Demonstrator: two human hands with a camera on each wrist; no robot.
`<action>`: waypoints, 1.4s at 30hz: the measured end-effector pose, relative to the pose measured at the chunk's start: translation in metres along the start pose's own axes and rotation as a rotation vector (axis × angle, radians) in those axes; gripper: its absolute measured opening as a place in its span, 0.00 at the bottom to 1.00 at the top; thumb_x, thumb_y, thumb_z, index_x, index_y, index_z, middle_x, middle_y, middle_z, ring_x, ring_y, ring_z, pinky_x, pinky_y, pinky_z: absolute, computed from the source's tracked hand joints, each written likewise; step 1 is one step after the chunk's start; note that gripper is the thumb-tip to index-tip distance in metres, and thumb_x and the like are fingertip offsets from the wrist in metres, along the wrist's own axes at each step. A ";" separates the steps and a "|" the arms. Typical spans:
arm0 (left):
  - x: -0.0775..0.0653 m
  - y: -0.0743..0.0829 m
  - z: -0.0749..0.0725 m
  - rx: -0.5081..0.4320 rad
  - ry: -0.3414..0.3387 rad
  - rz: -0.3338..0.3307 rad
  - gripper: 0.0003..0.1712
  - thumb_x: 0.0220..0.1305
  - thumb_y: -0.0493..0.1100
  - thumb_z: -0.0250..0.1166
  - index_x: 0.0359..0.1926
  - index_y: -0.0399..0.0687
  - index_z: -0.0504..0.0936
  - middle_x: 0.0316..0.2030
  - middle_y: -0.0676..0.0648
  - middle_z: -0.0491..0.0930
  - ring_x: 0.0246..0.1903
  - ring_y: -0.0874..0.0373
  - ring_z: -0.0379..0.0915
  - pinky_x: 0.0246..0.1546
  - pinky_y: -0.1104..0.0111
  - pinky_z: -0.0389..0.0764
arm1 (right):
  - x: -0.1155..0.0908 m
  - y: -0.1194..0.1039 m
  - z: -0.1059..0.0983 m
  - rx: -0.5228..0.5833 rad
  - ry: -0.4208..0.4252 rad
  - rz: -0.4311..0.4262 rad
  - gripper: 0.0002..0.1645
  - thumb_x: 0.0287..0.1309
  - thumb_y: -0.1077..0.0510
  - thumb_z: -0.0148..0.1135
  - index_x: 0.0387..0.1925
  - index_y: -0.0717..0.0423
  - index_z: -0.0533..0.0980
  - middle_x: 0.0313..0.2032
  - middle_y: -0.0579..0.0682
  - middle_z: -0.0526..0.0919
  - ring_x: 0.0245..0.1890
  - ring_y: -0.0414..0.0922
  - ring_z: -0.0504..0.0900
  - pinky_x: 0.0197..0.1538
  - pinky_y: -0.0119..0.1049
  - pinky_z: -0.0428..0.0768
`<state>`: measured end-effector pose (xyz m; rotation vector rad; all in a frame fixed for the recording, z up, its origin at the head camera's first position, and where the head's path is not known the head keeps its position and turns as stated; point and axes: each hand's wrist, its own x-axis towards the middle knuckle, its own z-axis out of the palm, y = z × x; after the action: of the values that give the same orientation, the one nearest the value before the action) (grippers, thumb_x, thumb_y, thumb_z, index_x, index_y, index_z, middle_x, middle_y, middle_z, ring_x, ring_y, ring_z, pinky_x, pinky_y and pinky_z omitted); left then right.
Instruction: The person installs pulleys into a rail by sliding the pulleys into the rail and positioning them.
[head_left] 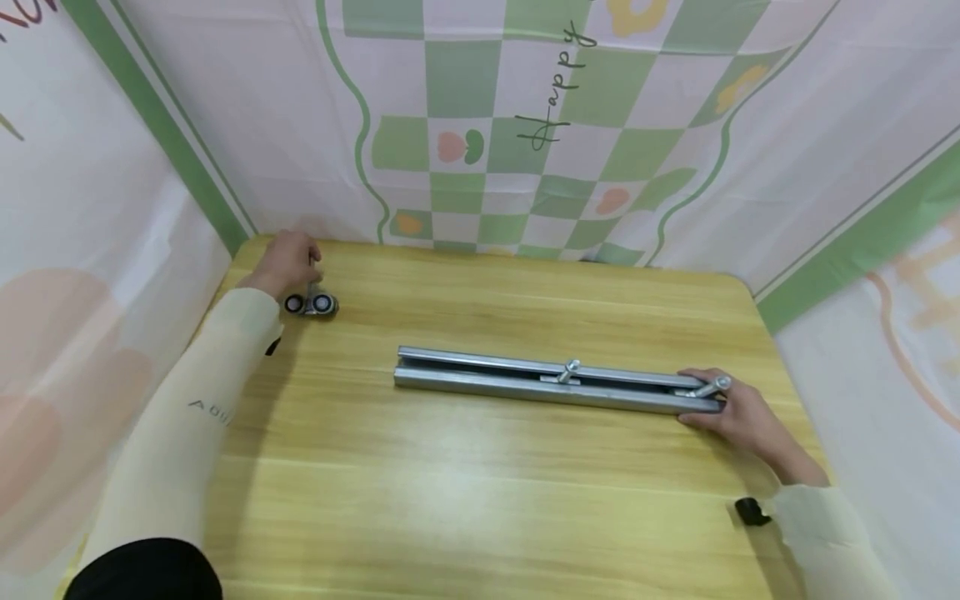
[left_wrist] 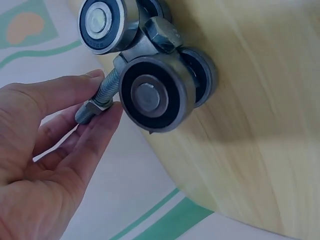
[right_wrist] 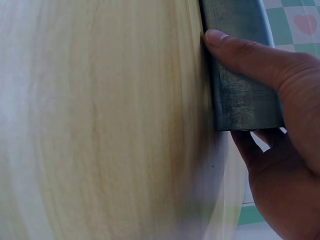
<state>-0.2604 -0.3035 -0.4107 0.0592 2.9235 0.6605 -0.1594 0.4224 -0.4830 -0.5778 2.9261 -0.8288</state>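
Note:
At the table's back left corner my left hand (head_left: pixel 287 262) pinches the threaded bolt (left_wrist: pixel 106 90) of a roller trolley (head_left: pixel 321 303) between thumb and fingers. The trolley's wheels (left_wrist: pixel 148 95), dark with metal rims, show large in the left wrist view, with a nut (left_wrist: pixel 96 106) on the bolt. On the right, my right hand (head_left: pixel 738 417) grips the end of a long metal channel rail (head_left: pixel 480 385), thumb along the near side and fingers at the far side. Its slot faces up. One bolt (head_left: pixel 570 369) stands mid-rail, another bolt (head_left: pixel 712 387) near the gripped end.
The wooden table (head_left: pixel 465 500) has rounded corners. Behind it hangs a checkered fabric backdrop (head_left: pixel 517 183), and more fabric (head_left: pixel 67 250) closes in the left side. A black strap piece (head_left: pixel 752 512) shows by the right cuff.

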 end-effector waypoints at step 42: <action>-0.062 0.003 0.014 0.296 -0.035 0.262 0.05 0.59 0.25 0.70 0.37 0.34 0.86 0.36 0.36 0.88 0.36 0.42 0.84 0.41 0.49 0.85 | -0.002 0.000 0.000 0.002 0.006 0.004 0.41 0.52 0.55 0.85 0.67 0.52 0.78 0.58 0.62 0.83 0.50 0.18 0.68 0.51 0.20 0.69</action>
<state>-0.1972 -0.2991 -0.4133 0.4863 2.9801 0.2470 -0.1580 0.4230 -0.4830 -0.5707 2.9301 -0.8346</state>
